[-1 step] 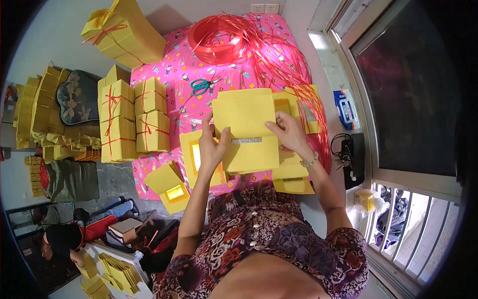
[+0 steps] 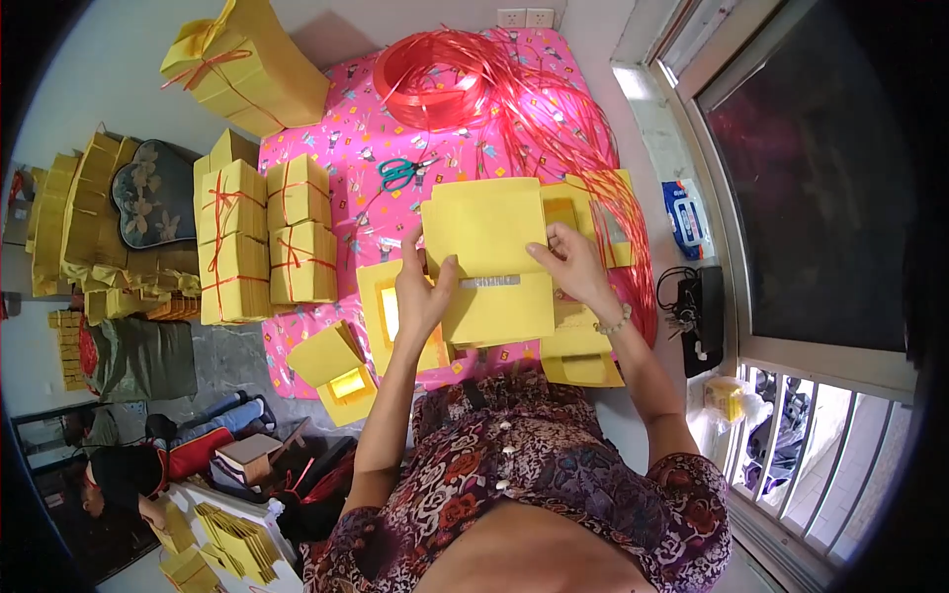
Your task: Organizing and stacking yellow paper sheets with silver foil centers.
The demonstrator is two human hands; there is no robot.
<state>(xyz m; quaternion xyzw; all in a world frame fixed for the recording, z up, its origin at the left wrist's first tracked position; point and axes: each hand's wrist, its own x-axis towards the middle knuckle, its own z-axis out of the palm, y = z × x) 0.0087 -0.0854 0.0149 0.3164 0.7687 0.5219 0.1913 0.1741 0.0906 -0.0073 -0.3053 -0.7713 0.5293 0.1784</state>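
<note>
A small stack of flat yellow paper envelopes [image 2: 486,229] is held between my two hands, above the pink table. Across its middle runs a narrow slot-like strip with a greyish, see-through look. My left hand [image 2: 423,292] grips the left edge, thumb on top and fingers partly behind. On the right edge my right hand [image 2: 571,259] pinches the stack with its thumb on top; the other fingers curl at the side. More yellow envelopes lie around and under it: one by my left wrist [image 2: 374,296], one at the lower right [image 2: 583,368], and an opened one [image 2: 341,371] at the table's near left.
A coil of red plastic strapping [image 2: 420,111] trails loose strands down the right side. Green-handled scissors [image 2: 397,175] lie on the pink cloth [image 2: 361,212]. Tied yellow bundles [image 2: 234,247] stand at left. A window [image 2: 811,198] is at right; another person [image 2: 129,479] works lower left.
</note>
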